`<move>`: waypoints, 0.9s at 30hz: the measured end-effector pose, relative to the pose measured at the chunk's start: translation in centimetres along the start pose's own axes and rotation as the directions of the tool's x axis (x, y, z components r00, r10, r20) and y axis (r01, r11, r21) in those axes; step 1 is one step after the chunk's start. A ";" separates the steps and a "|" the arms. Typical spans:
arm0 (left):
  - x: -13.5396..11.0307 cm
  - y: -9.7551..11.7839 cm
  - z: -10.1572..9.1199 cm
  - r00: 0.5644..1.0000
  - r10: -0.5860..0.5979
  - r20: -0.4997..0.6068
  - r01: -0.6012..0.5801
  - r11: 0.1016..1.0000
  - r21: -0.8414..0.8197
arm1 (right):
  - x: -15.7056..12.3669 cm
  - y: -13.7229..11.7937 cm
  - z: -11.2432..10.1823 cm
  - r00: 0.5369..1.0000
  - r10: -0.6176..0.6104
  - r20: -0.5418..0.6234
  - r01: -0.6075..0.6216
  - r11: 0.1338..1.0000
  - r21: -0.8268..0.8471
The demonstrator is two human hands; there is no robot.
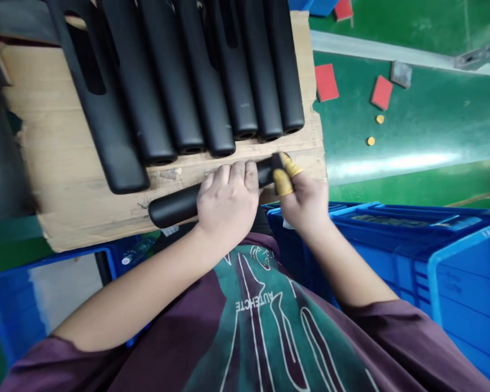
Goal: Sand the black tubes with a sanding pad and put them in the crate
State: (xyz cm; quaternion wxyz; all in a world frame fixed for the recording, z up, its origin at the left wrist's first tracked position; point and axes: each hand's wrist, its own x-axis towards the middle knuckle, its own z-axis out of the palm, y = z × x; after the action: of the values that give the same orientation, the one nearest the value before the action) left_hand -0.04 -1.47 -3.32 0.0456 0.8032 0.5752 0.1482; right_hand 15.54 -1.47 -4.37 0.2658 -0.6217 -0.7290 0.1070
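Observation:
A smooth black tube-like part (175,206) lies slanted along the near edge of the cardboard-covered surface. My left hand (228,202) is wrapped over its middle from above. At the tube's right end, my right hand (304,197) pinches a small dark block (277,163) against it; yellow covers sit on the thumb and a finger. The block's exact kind is hard to make out, as it is partly hidden and blurred. Just beyond both hands, several similar black parts (159,109) lie side by side, and a wider one with a long slot (118,158) is at their left.
Worn cardboard (61,163) covers the work surface. Blue crates stand close to my body, one at the right (408,261) and one at the left (12,305). A plastic bottle (139,250) lies by the left crate. Red pieces (326,83) lie on green at the right.

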 end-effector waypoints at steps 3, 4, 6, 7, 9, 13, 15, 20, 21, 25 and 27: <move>-0.1 0.1 0.2 0.999 0.020 -0.030 -0.019 1.000 0.007 | 0.1 0.0 -0.2 0.999 0.009 -0.053 -0.009 1.000 0.010; -0.2 0.1 0.2 0.999 0.020 -0.041 -0.019 1.000 0.011 | 0.1 -0.1 -0.3 0.999 -0.008 -0.037 0.008 1.000 0.014; -0.2 0.1 0.3 0.998 0.010 -0.058 -0.009 1.000 0.015 | 0.0 -0.3 -0.4 0.999 -0.046 0.024 0.046 0.999 0.019; -0.3 0.1 0.4 0.998 0.002 -0.060 -0.001 1.000 0.015 | 0.0 -0.4 -0.4 0.998 -0.049 0.049 0.048 0.999 0.015; -0.4 0.2 0.5 0.998 0.006 -0.065 -0.005 1.000 0.013 | 0.0 -0.4 -0.6 0.999 -0.012 0.052 0.013 1.000 -0.007; -0.5 0.3 1.0 0.994 0.007 -0.113 -0.006 1.000 0.013 | -0.1 -0.4 -0.8 0.999 0.024 0.043 -0.023 1.000 -0.009; -0.6 0.4 1.2 0.991 -0.018 -0.130 0.019 1.000 0.007 | -0.2 -0.3 -0.8 0.996 0.002 0.094 -0.001 1.000 -0.004; -0.6 0.4 0.9 0.997 -0.021 -0.069 0.018 0.999 -0.041 | -0.3 -0.1 -1.0 0.998 0.057 0.036 -0.056 0.998 -0.036; -0.6 0.4 0.8 0.998 -0.028 -0.050 0.026 0.998 -0.053 | -0.4 -0.2 -1.0 0.998 0.049 0.049 -0.048 0.998 -0.034; -0.6 0.4 0.5 0.999 -0.052 0.002 0.052 0.995 -0.088 | -0.8 -0.3 -1.1 0.993 0.037 0.113 -0.031 0.998 -0.050; -0.6 0.4 0.5 0.999 -0.045 0.000 0.044 0.995 -0.088 | -0.8 -0.2 -1.2 0.995 0.067 0.078 -0.065 0.997 -0.031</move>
State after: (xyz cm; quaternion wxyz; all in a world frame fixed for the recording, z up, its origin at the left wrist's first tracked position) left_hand 0.31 -2.12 -3.80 0.0835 0.7872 0.5860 0.1731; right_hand 16.12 -2.52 -3.46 0.2240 -0.6444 -0.7195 0.1299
